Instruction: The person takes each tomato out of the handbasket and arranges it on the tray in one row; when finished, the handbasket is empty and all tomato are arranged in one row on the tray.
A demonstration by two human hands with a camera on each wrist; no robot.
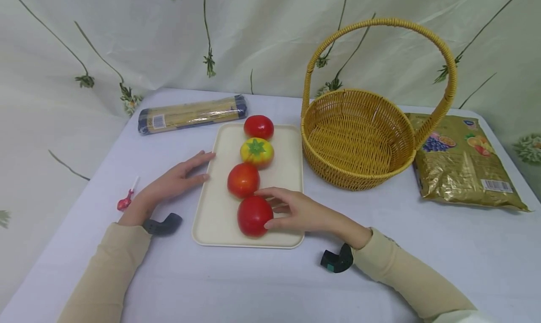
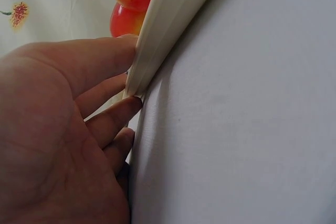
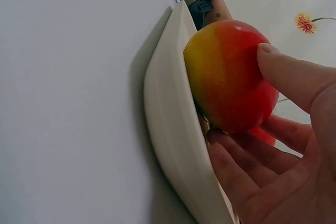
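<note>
A cream tray (image 1: 282, 173) lies on the table with a column of toy tomatoes on it. The nearest red tomato (image 1: 255, 216) shows a yellow side in the right wrist view. My right hand (image 1: 296, 210) grips it, thumb on one side and curled fingers on the other. Beyond it sit an orange-red tomato (image 1: 243, 180), a yellow one with a green star-shaped top (image 1: 257, 152) and another red tomato (image 1: 258, 126). My left hand (image 1: 179, 178) is at the tray's left rim (image 2: 152, 35), its fingers loosely extended and the tips touching the edge.
A wicker basket (image 1: 359, 170) with a tall handle stands right of the tray. Beside it lies a gold snack bag (image 1: 460, 168). A long wrapped pack (image 1: 192, 115) lies at the back left, and a red lollipop (image 1: 124, 202) is near my left wrist.
</note>
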